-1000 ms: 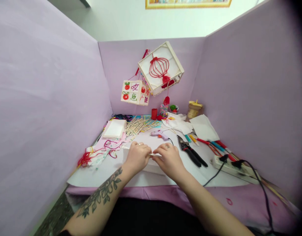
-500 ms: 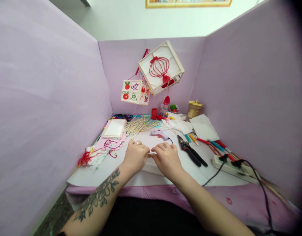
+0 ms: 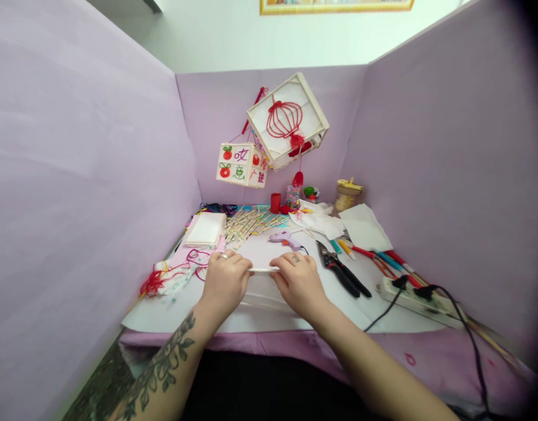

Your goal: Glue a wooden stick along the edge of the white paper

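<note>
A thin white strip [image 3: 263, 270] stretches level between both hands, above the front middle of the white sheet. Its left end is pinched in my left hand [image 3: 225, 278], which wears a ring; its right end is pinched in my right hand [image 3: 299, 282]. Below the strip lies something pale and flat that I cannot make out clearly. Just beyond my right hand rests a lilac glue gun [image 3: 285, 238]. Black-handled pruning shears [image 3: 341, 270] lie to the right of that hand. Behind the hands is a heap of thin sticks [image 3: 251, 224].
A power strip [image 3: 420, 302] with black cables sits at the right, near markers [image 3: 345, 249]. Red yarn [image 3: 152, 283] and stacked white panels [image 3: 204, 228] are at the left. Two decorated box lanterns [image 3: 286, 123] hang at the back. Purple partitions [image 3: 269, 93] enclose the table.
My left hand has moved left, away from my right hand, and more of the white strip shows between them. My right hand has hardly moved.
</note>
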`<state>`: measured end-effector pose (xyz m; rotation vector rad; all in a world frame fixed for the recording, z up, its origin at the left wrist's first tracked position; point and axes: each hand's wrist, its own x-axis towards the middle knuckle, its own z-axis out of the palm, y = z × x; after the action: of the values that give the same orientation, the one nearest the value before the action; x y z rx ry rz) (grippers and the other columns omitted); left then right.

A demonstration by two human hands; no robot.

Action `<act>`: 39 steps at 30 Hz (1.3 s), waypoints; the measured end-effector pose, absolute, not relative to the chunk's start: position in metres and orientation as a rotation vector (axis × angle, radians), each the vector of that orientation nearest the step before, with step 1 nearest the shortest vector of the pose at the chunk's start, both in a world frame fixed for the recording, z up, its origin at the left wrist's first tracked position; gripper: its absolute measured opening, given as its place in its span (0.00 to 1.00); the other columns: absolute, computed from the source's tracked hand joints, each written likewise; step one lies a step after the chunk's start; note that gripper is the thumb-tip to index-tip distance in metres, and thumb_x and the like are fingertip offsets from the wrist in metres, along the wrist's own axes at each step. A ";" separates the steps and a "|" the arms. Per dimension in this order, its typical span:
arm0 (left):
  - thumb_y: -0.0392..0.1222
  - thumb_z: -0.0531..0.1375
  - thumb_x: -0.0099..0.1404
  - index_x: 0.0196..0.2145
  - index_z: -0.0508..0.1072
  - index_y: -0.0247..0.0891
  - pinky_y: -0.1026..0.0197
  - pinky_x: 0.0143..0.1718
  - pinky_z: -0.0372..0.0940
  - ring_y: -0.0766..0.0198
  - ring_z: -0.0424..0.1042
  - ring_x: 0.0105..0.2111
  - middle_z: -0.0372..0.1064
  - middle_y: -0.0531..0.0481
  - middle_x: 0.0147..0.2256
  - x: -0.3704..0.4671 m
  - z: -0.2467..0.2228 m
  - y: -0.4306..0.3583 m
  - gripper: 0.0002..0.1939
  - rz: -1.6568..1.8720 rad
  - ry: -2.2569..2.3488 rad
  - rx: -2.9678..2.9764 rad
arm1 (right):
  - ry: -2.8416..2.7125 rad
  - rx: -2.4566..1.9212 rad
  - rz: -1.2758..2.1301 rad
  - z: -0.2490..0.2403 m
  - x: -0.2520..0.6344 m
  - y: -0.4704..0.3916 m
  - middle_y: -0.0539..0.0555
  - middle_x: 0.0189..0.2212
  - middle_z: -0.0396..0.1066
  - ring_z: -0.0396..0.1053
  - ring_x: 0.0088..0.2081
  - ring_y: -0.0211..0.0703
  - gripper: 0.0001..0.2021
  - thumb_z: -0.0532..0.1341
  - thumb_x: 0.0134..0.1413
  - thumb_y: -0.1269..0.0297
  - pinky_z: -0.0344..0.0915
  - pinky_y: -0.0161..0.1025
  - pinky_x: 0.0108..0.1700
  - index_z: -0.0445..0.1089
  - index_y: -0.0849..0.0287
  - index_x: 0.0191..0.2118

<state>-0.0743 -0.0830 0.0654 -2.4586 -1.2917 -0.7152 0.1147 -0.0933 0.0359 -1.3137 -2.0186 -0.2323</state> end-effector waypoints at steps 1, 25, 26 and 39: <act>0.33 0.60 0.61 0.30 0.73 0.39 0.52 0.39 0.52 0.55 0.69 0.37 0.73 0.51 0.30 -0.073 0.066 -0.084 0.03 -0.709 -1.286 -2.462 | -2.021 -1.299 -0.247 0.036 0.113 -0.094 0.52 0.34 0.73 0.65 0.40 0.45 0.03 0.62 0.54 0.71 0.47 0.42 0.40 0.72 0.57 0.34; 0.35 0.68 0.53 0.27 0.78 0.40 0.62 0.34 0.60 0.63 0.70 0.30 0.73 0.53 0.26 -0.082 0.049 -0.087 0.03 -1.464 -1.462 -2.785 | -2.019 -1.121 -0.139 0.039 0.102 -0.102 0.50 0.27 0.71 0.65 0.33 0.42 0.05 0.62 0.52 0.74 0.47 0.40 0.37 0.70 0.58 0.29; 0.36 0.68 0.54 0.28 0.78 0.40 0.62 0.34 0.60 0.63 0.70 0.30 0.73 0.53 0.26 -0.082 0.049 -0.087 0.03 -1.485 -1.493 -2.785 | -2.006 -1.118 -0.137 0.039 0.103 -0.102 0.50 0.27 0.71 0.65 0.33 0.41 0.05 0.61 0.52 0.74 0.47 0.40 0.37 0.70 0.58 0.29; 0.42 0.63 0.59 0.27 0.77 0.39 0.62 0.32 0.61 0.63 0.69 0.29 0.71 0.50 0.25 -0.082 0.048 -0.092 0.06 -1.605 -1.415 -2.867 | -1.909 -0.976 -0.247 0.039 0.100 -0.107 0.51 0.28 0.72 0.66 0.34 0.41 0.07 0.58 0.59 0.70 0.50 0.41 0.40 0.69 0.58 0.30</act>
<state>-0.0823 -0.0919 0.0476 -2.8671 -1.4153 -1.6052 0.0997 -0.1067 0.0390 -0.9757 -1.9085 -0.2471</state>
